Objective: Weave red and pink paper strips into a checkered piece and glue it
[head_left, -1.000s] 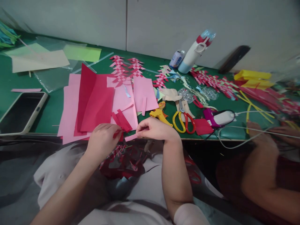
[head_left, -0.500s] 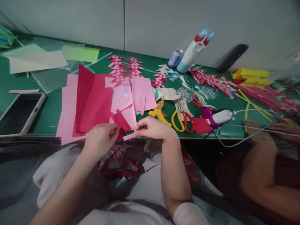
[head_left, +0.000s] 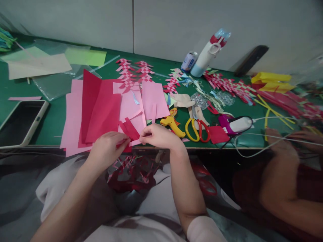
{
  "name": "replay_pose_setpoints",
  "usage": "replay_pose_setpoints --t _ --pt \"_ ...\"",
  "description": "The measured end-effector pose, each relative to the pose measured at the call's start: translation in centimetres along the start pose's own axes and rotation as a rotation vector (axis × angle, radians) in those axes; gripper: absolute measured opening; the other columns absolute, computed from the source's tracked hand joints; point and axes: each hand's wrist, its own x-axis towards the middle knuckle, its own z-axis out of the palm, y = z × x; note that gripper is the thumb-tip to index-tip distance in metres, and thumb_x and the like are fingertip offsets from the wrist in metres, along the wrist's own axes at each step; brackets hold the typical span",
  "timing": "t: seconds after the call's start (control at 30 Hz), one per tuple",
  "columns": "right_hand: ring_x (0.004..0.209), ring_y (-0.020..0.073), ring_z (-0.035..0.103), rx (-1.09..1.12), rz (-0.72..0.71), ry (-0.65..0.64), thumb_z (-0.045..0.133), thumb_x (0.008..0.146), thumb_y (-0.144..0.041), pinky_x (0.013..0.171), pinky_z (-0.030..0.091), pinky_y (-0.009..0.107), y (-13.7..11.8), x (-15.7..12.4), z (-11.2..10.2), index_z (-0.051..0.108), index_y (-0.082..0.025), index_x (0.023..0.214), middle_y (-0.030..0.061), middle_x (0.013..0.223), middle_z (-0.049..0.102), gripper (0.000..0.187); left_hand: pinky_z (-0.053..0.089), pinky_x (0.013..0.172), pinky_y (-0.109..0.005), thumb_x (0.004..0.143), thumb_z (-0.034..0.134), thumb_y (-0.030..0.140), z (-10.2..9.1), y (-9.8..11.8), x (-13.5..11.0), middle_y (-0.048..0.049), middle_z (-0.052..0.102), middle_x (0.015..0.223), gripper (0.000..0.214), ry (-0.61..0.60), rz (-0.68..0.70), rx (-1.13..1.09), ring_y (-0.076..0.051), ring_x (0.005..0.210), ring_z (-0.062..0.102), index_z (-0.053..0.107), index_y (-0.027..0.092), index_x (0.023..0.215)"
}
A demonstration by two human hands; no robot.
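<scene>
My right hand (head_left: pixel 161 136) pinches a short pink paper strip (head_left: pixel 135 143) near the table's front edge. My left hand (head_left: pixel 108 149) is closed just to its left, its thumb and fingertips pressed on a red paper strip (head_left: pixel 129 146) that is partly hidden. The pink strip's far end reaches the left fingertips. Behind the hands lie loose red strips (head_left: pixel 132 128) on pink paper sheets (head_left: pixel 128 109). Folded red paper (head_left: pixel 104 114) is beside them, just past my left hand. Close to my right hand lies a yellow glue gun (head_left: pixel 174 127).
Scissors (head_left: pixel 199 129) with yellow and red handles lie right of the glue gun. A phone (head_left: pixel 22 122) is at far left. Woven red-and-pink paper pieces (head_left: pixel 126 75), a can (head_left: pixel 189 61) and a bottle (head_left: pixel 208 57) stand farther back. A co-worker's arm (head_left: pixel 280 174) is at right.
My right hand has moved left, bringing the pink strip to my left fingertips. My left hand has stayed nearly in place. A small pink scrap now shows beside the glue gun.
</scene>
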Motion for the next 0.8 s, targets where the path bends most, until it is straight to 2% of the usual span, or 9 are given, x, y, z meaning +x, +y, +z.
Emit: replay_pose_setpoints --t 0.27,0.47,0.8 --pt "0.060 0.0095 0.054 -0.068 0.023 0.045 0.060 0.077 -0.021 0.056 0.032 0.023 -0.2 0.7 0.2 0.068 -0.017 0.063 -0.0013 0.061 0.064 0.017 0.051 0.075 -0.034 0.091 0.046 0.030 -0.6 -0.1 0.1 -0.0071 0.074 0.095 0.027 -0.029 0.118 -0.058 -0.023 0.087 0.066 0.070 0.018 0.094" --pt "0.059 0.0087 0.054 -0.059 0.003 0.037 0.060 0.077 -0.018 0.055 0.031 0.022 -0.4 1.1 0.1 0.067 -0.016 0.062 -0.0019 0.059 0.064 0.017 0.051 0.083 -0.040 0.087 0.056 0.039 -0.2 -0.4 0.1 -0.0096 0.071 0.098 0.028 -0.036 0.215 -0.026 -0.026 0.093 0.064 0.070 0.017 0.096" --pt "0.061 0.0088 0.051 -0.090 0.002 0.052 0.062 0.077 -0.017 0.059 0.031 0.023 -0.6 1.5 0.4 0.069 -0.016 0.062 -0.0015 0.058 0.062 0.017 0.049 0.079 -0.039 0.087 0.057 0.036 0.8 -0.5 0.3 -0.0077 0.069 0.091 0.022 0.014 0.216 0.041 -0.024 0.085 0.062 0.068 0.018 0.088"
